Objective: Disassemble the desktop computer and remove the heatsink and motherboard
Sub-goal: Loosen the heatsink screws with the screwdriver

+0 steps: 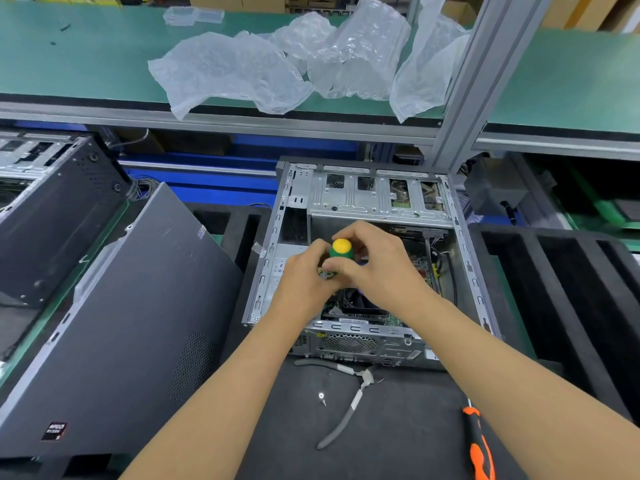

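- The open grey metal desktop computer case (363, 202) lies on its side on a black foam mat (398, 427), its interior facing up, directly ahead of the person.
- Both hands meet over the middle of the case, above the black square heatsink fan (360, 301), which shows just below and between the wrists.
- The right hand (374, 261) curls its fingers round the green screwdriver handle with a yellow cap (341, 249), the thumb pressed against the handle's near side; the tool stands upright, its shaft hidden beneath the hands.
- The left hand (304, 275) sits just beside the handle on its left, fingers bent and pinching low on the tool; exactly what the fingertips touch cannot be told.
- A strip of green motherboard (393, 320) shows at the case's near edge, below the fan.
- A dark grey side panel (121, 323) leans to the left of the case.
- On the mat near the person lie grey-handled pliers (346, 407), a small silver screw (321, 396) and an orange-and-black screwdriver (479, 445).
- Clear crumpled plastic bags (277, 64) rest on the green shelf (69, 64) above.
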The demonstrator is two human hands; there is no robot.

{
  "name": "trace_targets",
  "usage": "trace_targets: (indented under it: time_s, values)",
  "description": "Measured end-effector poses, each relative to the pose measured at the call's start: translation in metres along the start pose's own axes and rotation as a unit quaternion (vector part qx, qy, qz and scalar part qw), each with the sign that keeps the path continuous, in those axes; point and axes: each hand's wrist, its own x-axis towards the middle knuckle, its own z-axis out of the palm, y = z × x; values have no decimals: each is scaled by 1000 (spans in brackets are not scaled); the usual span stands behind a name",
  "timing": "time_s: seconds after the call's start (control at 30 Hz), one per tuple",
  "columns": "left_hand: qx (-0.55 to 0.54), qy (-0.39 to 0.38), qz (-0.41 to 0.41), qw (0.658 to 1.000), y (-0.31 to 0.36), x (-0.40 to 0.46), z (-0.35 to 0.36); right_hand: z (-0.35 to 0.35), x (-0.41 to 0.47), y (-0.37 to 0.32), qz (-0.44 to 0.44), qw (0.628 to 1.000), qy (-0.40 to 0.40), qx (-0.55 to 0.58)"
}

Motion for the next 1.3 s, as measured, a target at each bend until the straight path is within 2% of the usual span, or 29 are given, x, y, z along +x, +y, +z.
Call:
trace_targets:
  time_s: [0.17,0.43,0.6,0.73,0.83,0.93,1.03,1.1,1.2,1.3]
  values:
    - [-34,-42,9,998,-2,-2,-3,-7,-3,3,-12,999,-38,11]
    - [-20,-13,-8,1000,0,0,-5,-12,0,-4,-52,988,-135,-56]
    - [-13,13,-26,999,0,2,-1,-8,5,-11,7,999,-20,-48]
    - [-52,-7,-2,999,-1,0,-3,-16,8,-10,-10,997,-43,-66]
    - [-30,-30,14,999,-3,-1,-3,-19,6,-8,-34,994,-75,-71]
    - [-24,-13,-1,1000,-3,0,-2,-14,2,-7,-49,990,-101,-89]
    - [-7,1,-17,1000,-2,0,-2,-15,2,-5,-17,987,-144,-63]
    - [6,-2,-29,1000,-1,0,-1,-14,3,-7,-8,991,-119,-59]
    - [1,11,-20,1000,-1,1,0,-8,5,-10,7,998,-38,-40]
    - [-15,-20,7,1000,0,-1,-2,-9,5,-6,-2,999,-38,-38]
